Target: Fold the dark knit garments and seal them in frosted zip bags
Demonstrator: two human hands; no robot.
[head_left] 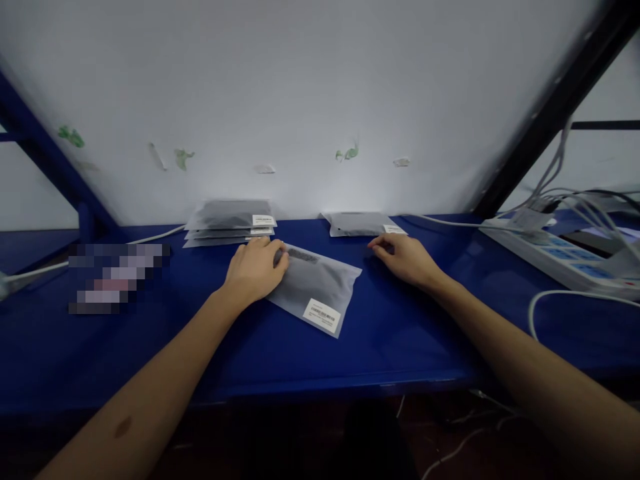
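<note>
A frosted plastic pouch with a dark item inside and a white barcode label lies tilted on the blue table. My left hand rests on its left end, fingers curled over the pouch's top corner. My right hand lies on the table just right of the pouch, fingers loosely curled and pointing left, with nothing visible in them. A stack of similar pouches sits behind my left hand, and a single pouch lies behind my right hand.
A white wall panel stands along the table's back. A white power strip with several cables lies at the right. A blurred-out item sits at the left. Blue frame bars rise at both sides.
</note>
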